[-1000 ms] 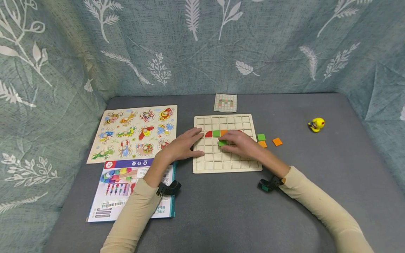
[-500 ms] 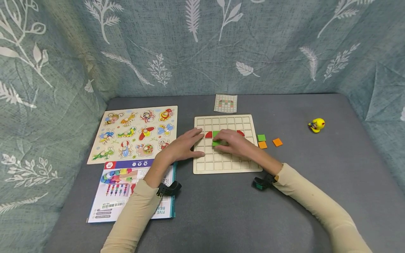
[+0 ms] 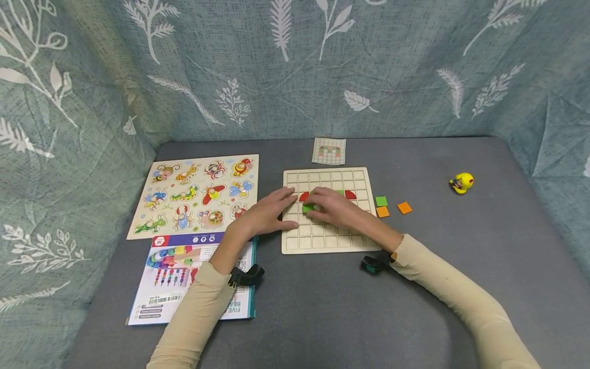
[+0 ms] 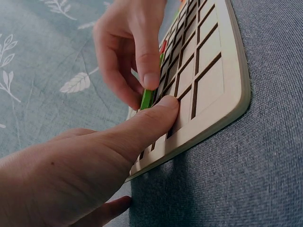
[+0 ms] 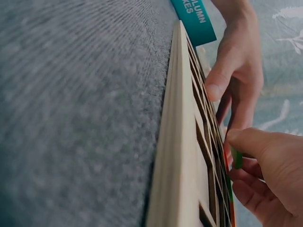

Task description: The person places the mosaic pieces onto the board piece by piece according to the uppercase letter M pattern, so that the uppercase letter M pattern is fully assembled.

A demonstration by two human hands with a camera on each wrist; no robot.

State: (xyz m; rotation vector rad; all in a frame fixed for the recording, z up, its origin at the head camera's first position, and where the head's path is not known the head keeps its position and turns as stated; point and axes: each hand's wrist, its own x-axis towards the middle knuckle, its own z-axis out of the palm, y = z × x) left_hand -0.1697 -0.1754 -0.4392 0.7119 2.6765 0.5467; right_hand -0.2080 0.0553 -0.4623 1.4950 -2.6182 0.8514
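Observation:
My right hand pinches a green square tile between thumb and fingers, just over the left part of the wooden grid board. In the left wrist view the green tile stands tilted, its lower edge close to the grid. My left hand rests on the board's left edge with its thumb on top. Behind the right hand runs a row of pieces: a red rounded piece at the left, a green tile and another red rounded piece at the right. The middle of that row is hidden.
A green tile and two orange tiles, one apart, lie right of the board. A pattern card lies behind it. At left are an insect puzzle and a box. A yellow duck toy stands far right.
My right hand has moved left across the board with the green tile, from the middle columns toward the left ones. My left hand has stayed in place.

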